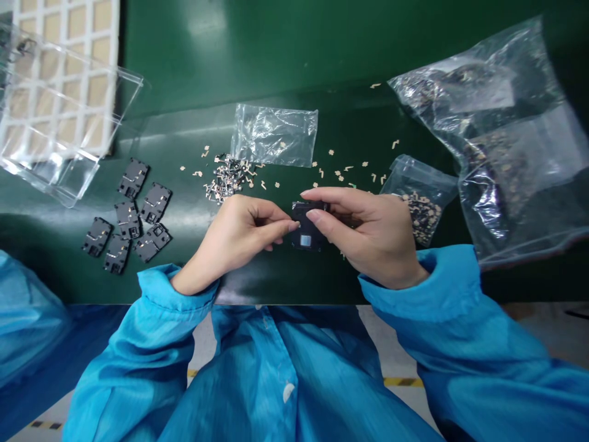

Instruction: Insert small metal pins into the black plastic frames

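Head view: a black part [310, 228] with a pale bluish square on its face is up between the two hands, above the near edge of the green table [257, 279]. The right hand [368, 230] holds it, thumb on the face and fingers along the far edge. The left hand [248, 236] brings thumb and fingertip narrowly together at the part's left edge; whether they pinch some tiny piece, I cannot tell. Just beyond lie a heap of small metal pieces [227, 178], a clear bag [276, 135] and scattered gold-coloured bits [340, 177]. Six black modules [126, 218] lie to the left, near a clear plastic tray [69, 184] overlapping a white gridded tray [85, 80]. Rightward, a small bag [421, 202] of pieces lies beside a large bag [510, 141].
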A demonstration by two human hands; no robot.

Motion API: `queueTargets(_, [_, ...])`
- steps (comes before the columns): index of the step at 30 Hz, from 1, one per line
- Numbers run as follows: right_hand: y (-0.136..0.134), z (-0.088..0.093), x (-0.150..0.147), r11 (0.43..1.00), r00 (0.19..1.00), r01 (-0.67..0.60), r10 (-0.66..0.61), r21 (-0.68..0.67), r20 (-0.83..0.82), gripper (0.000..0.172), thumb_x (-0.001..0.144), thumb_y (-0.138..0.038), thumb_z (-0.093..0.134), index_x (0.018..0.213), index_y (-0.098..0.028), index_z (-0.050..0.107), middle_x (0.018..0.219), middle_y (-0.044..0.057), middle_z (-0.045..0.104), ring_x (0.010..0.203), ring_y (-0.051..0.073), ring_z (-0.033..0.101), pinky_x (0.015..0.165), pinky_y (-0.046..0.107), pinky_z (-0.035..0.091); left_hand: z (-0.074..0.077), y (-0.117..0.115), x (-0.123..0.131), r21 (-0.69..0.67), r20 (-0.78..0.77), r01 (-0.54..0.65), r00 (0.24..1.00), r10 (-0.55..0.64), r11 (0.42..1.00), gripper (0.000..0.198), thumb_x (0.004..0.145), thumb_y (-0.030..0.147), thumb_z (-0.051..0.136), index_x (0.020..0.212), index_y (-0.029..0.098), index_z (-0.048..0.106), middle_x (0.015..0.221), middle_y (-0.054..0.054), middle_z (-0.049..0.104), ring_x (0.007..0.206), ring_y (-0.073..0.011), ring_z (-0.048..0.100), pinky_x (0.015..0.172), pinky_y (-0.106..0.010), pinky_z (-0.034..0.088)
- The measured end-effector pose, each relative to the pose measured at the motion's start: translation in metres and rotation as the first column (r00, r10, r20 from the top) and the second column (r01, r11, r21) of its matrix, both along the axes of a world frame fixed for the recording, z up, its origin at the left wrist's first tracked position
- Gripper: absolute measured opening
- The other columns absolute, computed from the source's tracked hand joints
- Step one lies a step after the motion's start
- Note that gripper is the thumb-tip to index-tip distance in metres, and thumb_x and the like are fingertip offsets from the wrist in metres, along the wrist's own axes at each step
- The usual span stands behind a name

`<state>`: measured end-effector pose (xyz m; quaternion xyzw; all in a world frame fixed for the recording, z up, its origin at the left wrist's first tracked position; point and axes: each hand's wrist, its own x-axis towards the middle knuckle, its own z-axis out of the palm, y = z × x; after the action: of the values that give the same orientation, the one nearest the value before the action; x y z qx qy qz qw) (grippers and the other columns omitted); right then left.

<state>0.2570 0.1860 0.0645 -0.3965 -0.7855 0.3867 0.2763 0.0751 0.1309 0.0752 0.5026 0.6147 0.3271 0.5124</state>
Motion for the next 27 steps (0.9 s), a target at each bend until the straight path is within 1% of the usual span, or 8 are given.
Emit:
queueTargets(5, [0.0004,-0.002,-0.0001,1.0,0.999,-0.012,0.013,0.019,-0.032,0.021,0.085,-0.025,0.063,0.102,-0.02,0.074,0.061,-0.003,0.065,0.047,0.009,0.053,0.047,0.022,0.045,0.0009,0.0015,0.0017,-0.036,0.054,-0.017,0.998,0.019,0.999,0.02,0.077,0.029,0.071,0.068,0.011,0.071,0.055,0.001,0.064,0.047,-0.0068,0.057,0.045,-0.015,0.044])
queueTargets(14, [-0.0011,-0.0012,0.0,0.99,0.989,-0.007,-0.014,-0.144,-0.145,0.02,0.085,-0.023,0.062,0.102,-0.02,0.073,0.068,-0.001,0.068,0.054,0.011,0.06,0.052,0.024,0.052,0.0011,0.0053,0.0021,-0.078,0.178,-0.017,0.984,0.03,0.997,0.022,0.071,0.032,0.078,0.068,0.011,0.07,0.054,0.002,0.063,0.046,-0.0062,0.056,0.045,-0.014,0.044])
queueTargets(16, [0.0,-0.0016,0.0002,0.981,0.986,-0.038,0.006,-0.192,-0.167,0.021,0.085,-0.023,0.062,0.104,-0.021,0.071,0.073,0.0,0.07,0.06,0.013,0.063,0.056,0.025,0.055,0.0016,0.0052,0.0019,-0.078,0.192,-0.019,0.981,0.034,0.997,0.022,0.07,0.032,0.078,0.068,0.011,0.07,0.054,0.001,0.063,0.046,-0.0063,0.056,0.044,-0.015,0.044])
queueTargets(19, [0.0017,-0.0026,-0.0001,0.963,0.982,-0.115,0.074,-0.242,-0.173,0.027,0.083,-0.023,0.064,0.109,-0.021,0.068,0.093,0.002,0.072,0.074,0.015,0.068,0.065,0.027,0.059,0.002,0.0046,0.0022,-0.067,0.192,-0.042,0.98,0.054,0.997,0.021,0.071,0.03,0.076,0.066,0.011,0.069,0.054,0.001,0.064,0.046,-0.0064,0.056,0.044,-0.015,0.044])
queueTargets(21, [0.0021,-0.0029,-0.0007,0.955,0.98,-0.149,0.108,-0.257,-0.169,0.031,0.081,-0.021,0.064,0.112,-0.021,0.065,0.101,0.003,0.071,0.078,0.015,0.069,0.068,0.027,0.059,0.0016,0.0039,0.0026,-0.043,0.192,-0.054,0.979,0.062,0.998,0.018,0.074,0.026,0.073,0.066,0.011,0.068,0.054,0.001,0.064,0.046,-0.006,0.056,0.045,-0.014,0.044])
queueTargets(27, [0.0014,-0.0018,-0.0039,0.929,0.974,-0.169,0.107,-0.328,-0.199,0.028,0.081,-0.018,0.059,0.108,-0.02,0.063,0.096,0.002,0.07,0.074,0.013,0.068,0.063,0.025,0.059,-0.0001,0.0023,0.0038,-0.002,0.197,-0.038,0.98,0.038,0.999,0.013,0.076,0.022,0.07,0.067,0.012,0.068,0.056,0.002,0.065,0.047,-0.0059,0.057,0.046,-0.014,0.045])
